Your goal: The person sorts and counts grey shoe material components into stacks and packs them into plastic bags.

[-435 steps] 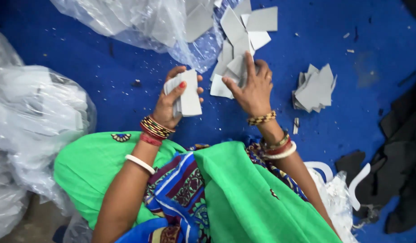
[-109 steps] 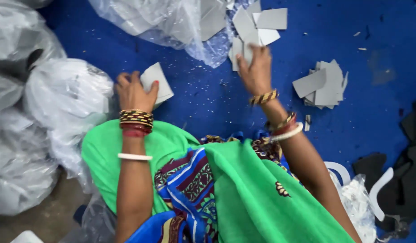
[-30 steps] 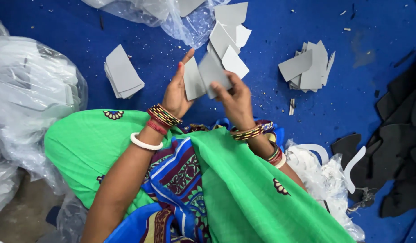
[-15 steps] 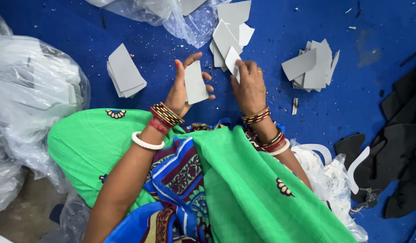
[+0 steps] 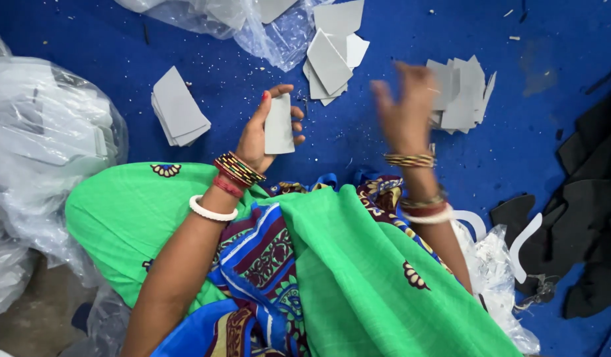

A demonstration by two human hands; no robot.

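Observation:
My left hand grips a small stack of grey card pieces, held upright above my lap. My right hand is blurred in motion, raised with fingers spread and nothing in it, close to a loose heap of grey pieces on the blue mat at the right. Another spill of grey pieces lies ahead of both hands. A neat stack of grey pieces rests on the mat to the left of my left hand.
A clear plastic bag with grey pieces lies at the top. Bulky clear bags crowd the left side. Black cut shapes and white curved strips lie at the right. Green and blue cloth covers my lap.
My right hand has swung from beside the left hand out to the right, toward the right-hand heap, its fingers now spread. My left hand still holds its grey stack, barely moved.

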